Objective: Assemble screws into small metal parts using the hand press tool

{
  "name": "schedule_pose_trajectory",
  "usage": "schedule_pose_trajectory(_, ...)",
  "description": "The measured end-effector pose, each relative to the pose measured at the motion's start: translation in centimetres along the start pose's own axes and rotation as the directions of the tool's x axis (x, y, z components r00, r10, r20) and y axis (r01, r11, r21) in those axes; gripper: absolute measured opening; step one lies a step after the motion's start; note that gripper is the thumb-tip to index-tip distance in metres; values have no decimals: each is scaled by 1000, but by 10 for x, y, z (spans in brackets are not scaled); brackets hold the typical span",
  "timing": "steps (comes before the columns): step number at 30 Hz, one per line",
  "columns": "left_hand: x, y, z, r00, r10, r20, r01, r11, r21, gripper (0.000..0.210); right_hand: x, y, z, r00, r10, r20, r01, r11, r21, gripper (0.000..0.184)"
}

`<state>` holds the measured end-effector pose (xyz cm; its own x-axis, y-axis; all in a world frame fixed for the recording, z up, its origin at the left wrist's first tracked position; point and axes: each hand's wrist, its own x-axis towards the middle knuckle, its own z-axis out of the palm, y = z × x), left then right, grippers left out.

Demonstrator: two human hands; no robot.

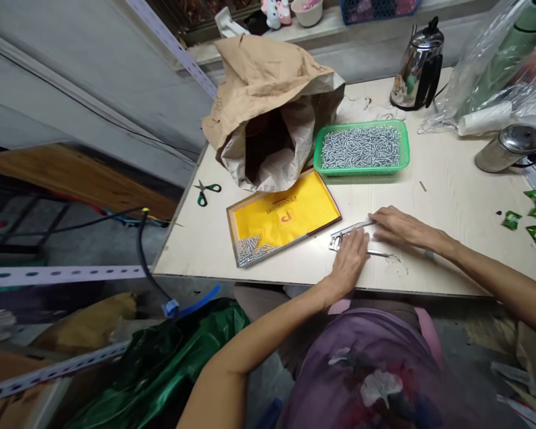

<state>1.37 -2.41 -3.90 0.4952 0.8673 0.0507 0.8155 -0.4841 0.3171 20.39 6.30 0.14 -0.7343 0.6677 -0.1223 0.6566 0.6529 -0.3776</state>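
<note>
A silvery metal hinge-like fitting (338, 239) with two long arms spread in a V lies on the table near its front edge. My left hand (352, 257) rests over its middle, fingers close together and gripping it. At the end of the upper arm, the fingers of my right hand (395, 225) are closed on the metal; the thumb is hidden. Left of the hands is a shallow cardboard tray (335, 219) with a yellow printed sheet (290, 208) inside. Small silvery metal pins (252, 249) are heaped in its near left corner.
Behind the tray stands an open brown paper sack (272, 77), beside a green plastic basket (361, 171) full of metal pins. Green-handled scissors (204, 192) lie left. A kettle (417, 68), a lidded metal cup (504, 149) and green-wrapped sweets (512, 220) are right.
</note>
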Motion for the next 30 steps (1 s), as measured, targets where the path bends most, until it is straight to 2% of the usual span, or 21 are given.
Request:
schedule_pose_trajectory(4,-25,17,20,993,117,-27,-119,986,-115,59,13,19,-2,994,61,-88,-60,998,15,23)
schedule_pose_trajectory(6,-28,21,21,991,129,-33,-133,978,-163,63,21,13,-4,987,111,-115,-112,994,0,22)
schedule_pose_trajectory(8,-28,22,19,990,131,-49,-138,971,-193,64,29,-5,-6,987,94,-132,-104,992,-65,21)
schedule_pose_trajectory(9,-29,23,17,988,143,-55,-152,967,-204,63,33,-18,-5,992,32,-121,-44,994,-98,21)
schedule_pose_trajectory(11,-35,24,12,975,217,-52,-223,950,-219,55,39,-45,1,982,-183,-36,177,977,-122,19)
schedule_pose_trajectory(13,-50,20,5,950,310,-35,-310,926,-215,43,45,-68,12,927,-366,76,373,920,-121,14)
schedule_pose_trajectory(15,-69,5,-8,950,311,-38,-313,935,-169,36,51,-80,27,882,-454,129,469,872,-141,15)
schedule_pose_trajectory(17,-87,-21,-30,984,151,-90,-157,985,-65,33,58,-83,41,860,-496,116,509,845,-162,16)
schedule_pose_trajectory(18,-94,-38,-43,990,23,-139,-23,1000,2,33,60,-83,46,859,-504,95,513,842,-165,16)
schedule_pose_trajectory(19,-100,-57,-58,976,-120,-182,134,989,65,32,63,-83,49,862,-502,66,506,847,-161,17)
schedule_pose_trajectory(21,-104,-94,-85,884,-397,-247,439,886,149,28,67,-80,44,879,-477,-27,472,875,-109,21)
schedule_pose_trajectory(23,-100,-126,-106,790,-568,-230,609,769,196,25,70,-74,24,892,-410,-192,417,909,-5,25)
schedule_pose_trajectory(25,-91,-149,-116,724,-670,-167,689,685,238,26,75,-59,-6,877,-276,-393,332,940,80,27)
schedule_pose_trajectory(27,-79,-162,-118,678,-727,-109,723,634,274,29,81,-37,-37,830,-127,-543,188,980,58,25)
schedule_pose_trajectory(28,-74,-166,-117,664,-743,-91,731,618,289,29,83,-24,-51,812,-67,-580,97,995,20,25)
schedule_pose_trajectory(30,-66,-169,-115,653,-755,-68,732,605,313,26,81,-4,-68,822,29,-569,-85,994,-72,23)
